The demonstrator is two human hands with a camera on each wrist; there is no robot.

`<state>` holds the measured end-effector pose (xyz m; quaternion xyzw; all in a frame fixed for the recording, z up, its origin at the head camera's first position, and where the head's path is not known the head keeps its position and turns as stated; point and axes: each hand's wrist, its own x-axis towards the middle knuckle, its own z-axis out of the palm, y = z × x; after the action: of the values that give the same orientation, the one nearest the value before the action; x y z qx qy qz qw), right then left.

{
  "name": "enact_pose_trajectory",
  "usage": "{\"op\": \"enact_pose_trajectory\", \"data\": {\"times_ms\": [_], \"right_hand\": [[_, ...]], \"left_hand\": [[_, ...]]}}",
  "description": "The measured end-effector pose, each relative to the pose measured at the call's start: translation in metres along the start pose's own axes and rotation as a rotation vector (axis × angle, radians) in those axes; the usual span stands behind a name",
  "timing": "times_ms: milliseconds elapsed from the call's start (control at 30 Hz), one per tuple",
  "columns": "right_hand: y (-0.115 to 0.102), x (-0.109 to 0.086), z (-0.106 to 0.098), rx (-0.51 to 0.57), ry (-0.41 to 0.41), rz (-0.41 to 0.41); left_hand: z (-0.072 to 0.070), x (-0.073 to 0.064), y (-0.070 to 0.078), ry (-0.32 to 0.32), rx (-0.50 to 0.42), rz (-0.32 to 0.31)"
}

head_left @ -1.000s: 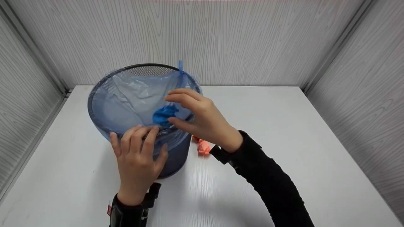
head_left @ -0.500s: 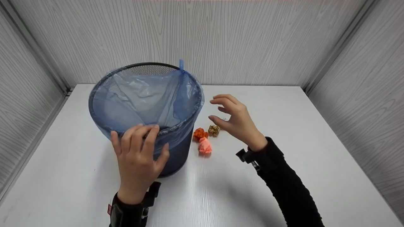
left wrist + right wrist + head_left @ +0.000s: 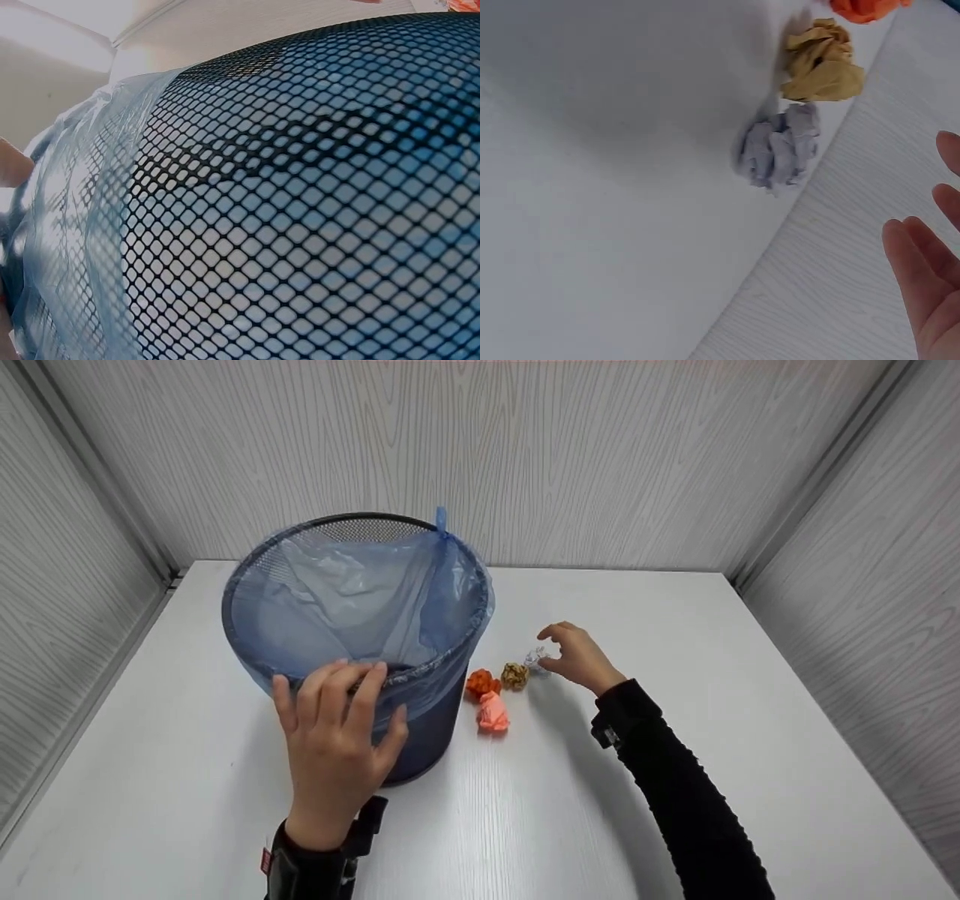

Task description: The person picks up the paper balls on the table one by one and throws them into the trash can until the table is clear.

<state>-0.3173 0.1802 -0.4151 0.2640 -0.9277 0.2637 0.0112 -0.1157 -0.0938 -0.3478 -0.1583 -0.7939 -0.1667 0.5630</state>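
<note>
A black mesh waste bin, lined with a blue plastic bag, stands on the white table. My left hand holds its near rim, fingertips over the edge and thumb outside. Through the mesh in the left wrist view, the bin wall fills most of the picture. My right hand reaches over a crumpled white paper ball, fingers parted with nothing between them. Left of that ball lie a tan paper ball, an orange one and a pink one. The bin's bottom is hidden in the head view.
A knotted tail of the bag sticks up at the bin's back right rim. White wood-grain panels enclose the table at the back and both sides.
My right hand let go of a blue paper ball inside the bin, then moved right and down towards the white paper ball. My left hand has stayed on the rim.
</note>
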Motion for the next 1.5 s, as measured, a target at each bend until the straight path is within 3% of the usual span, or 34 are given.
{"op": "enact_pose_trajectory", "data": {"times_ms": [300,567,700,867,1000,1133,1300,1400,1500], "right_hand": [[0.015,0.017,0.024,-0.161,-0.119,0.058],[0.023,0.018,0.034,-0.236,-0.122,0.079],[0.026,0.012,0.028,-0.116,-0.087,0.085],[0.027,0.002,0.011,0.198,-0.033,0.125],[0.011,-0.005,-0.012,0.386,0.055,0.125],[-0.026,-0.013,-0.044,0.546,0.205,0.015],[-0.088,-0.025,-0.079,0.736,0.354,-0.24],[-0.124,-0.029,-0.09,0.779,0.371,-0.417],[-0.152,-0.027,-0.092,0.731,0.344,-0.547]], "left_hand": [[-0.001,0.001,0.0,-0.01,0.008,0.013],[-0.001,0.0,-0.001,-0.011,-0.002,0.013],[0.0,0.0,0.0,-0.006,-0.002,0.019],[0.0,0.001,0.0,-0.001,0.0,0.023],[-0.001,0.0,-0.001,0.0,0.0,0.022],[-0.001,0.001,-0.002,-0.002,-0.002,0.02],[-0.001,0.0,-0.001,-0.009,-0.005,0.013],[-0.001,0.0,-0.001,-0.013,-0.009,0.009],[-0.001,0.001,-0.001,-0.02,-0.015,0.002]]}}
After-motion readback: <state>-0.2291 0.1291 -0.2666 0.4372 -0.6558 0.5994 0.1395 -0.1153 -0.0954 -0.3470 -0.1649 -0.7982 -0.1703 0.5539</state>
